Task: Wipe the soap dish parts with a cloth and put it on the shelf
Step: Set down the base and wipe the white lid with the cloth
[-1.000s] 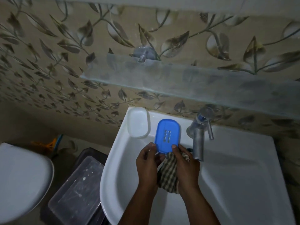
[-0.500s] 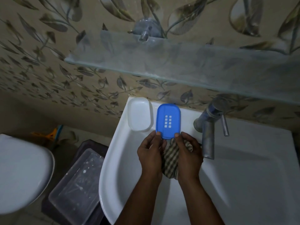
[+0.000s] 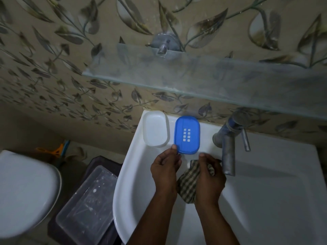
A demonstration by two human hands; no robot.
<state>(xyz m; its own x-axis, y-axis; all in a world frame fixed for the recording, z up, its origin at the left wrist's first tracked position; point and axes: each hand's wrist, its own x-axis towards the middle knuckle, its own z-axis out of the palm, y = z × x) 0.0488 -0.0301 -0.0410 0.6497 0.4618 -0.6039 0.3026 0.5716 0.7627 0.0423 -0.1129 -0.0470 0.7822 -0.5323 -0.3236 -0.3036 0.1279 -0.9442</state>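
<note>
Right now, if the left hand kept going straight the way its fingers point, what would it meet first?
The left hand already touches the near edge of the blue soap dish insert on the sink rim. Straight on, it would likely push that insert toward the wall; depth is uncertain.

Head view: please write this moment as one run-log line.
left hand pinches blue tray | right hand holds cloth | shelf bare

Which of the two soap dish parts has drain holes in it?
The blue part, pinched by the left hand; the white part beside it is plain.
</note>
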